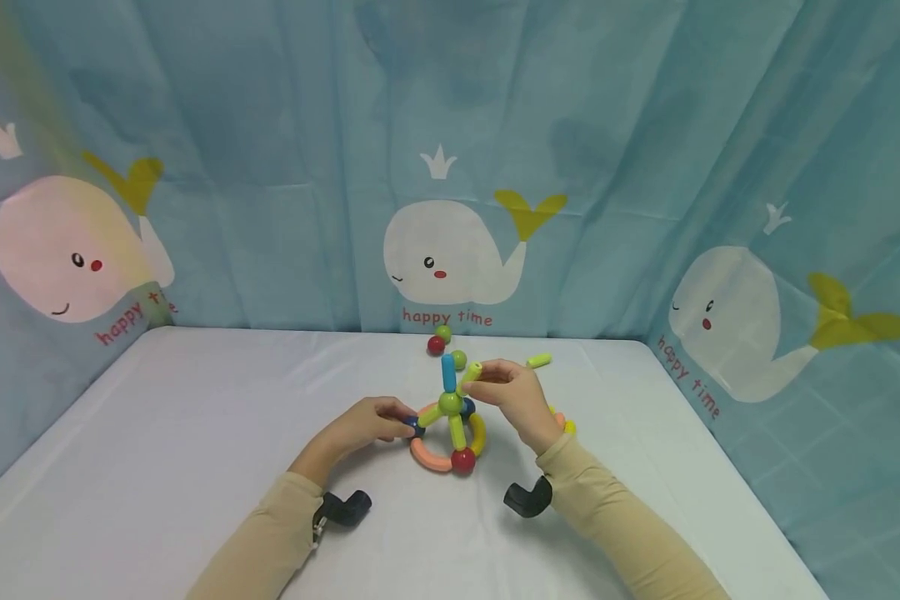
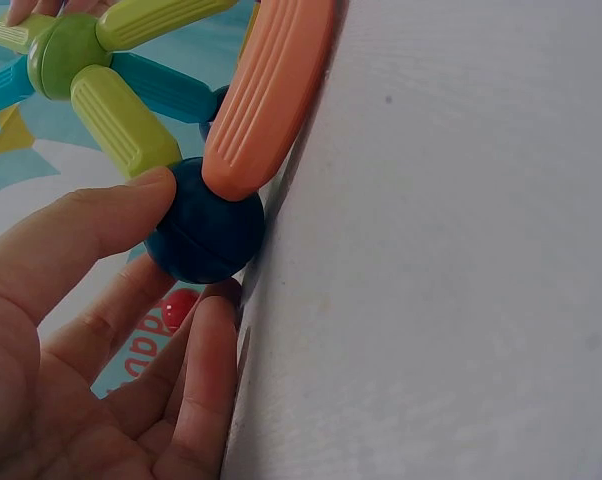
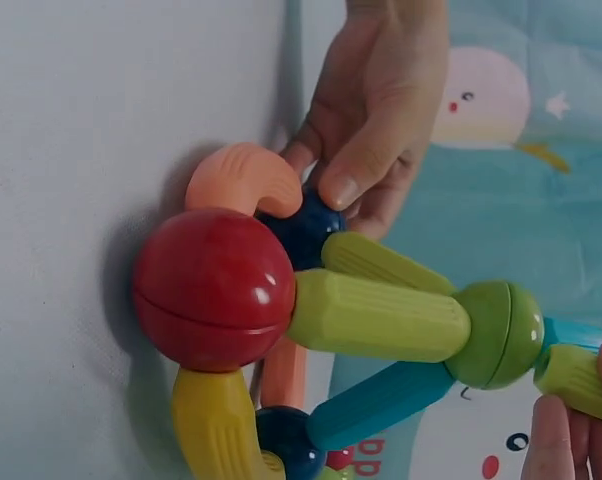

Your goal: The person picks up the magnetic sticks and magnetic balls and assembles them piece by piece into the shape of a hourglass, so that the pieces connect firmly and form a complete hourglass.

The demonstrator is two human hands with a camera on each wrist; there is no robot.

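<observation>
A magnetic ball-and-stick toy stands on the table, with coral curved rods (image 2: 271, 95) and a yellow curved rod (image 1: 479, 434) forming a ring at its base. A red ball (image 3: 214, 289) and two dark blue balls join the ring. Straight rods slope up to a green ball (image 1: 451, 404), from which a blue rod (image 1: 448, 372) points upward. My left hand (image 1: 367, 419) holds the left dark blue ball (image 2: 205, 222) between thumb and fingers. My right hand (image 1: 513, 392) pinches a yellow-green rod (image 3: 579, 380), its end against the green ball.
Behind the toy lie a loose red ball (image 1: 436, 345) and two green balls, one nearer (image 1: 459, 360). A loose yellow-green rod (image 1: 539, 361) is at the back right. Yellow and coral pieces (image 1: 569, 427) lie partly hidden beside the right wrist. A whale-print curtain (image 1: 270, 208) surrounds the table.
</observation>
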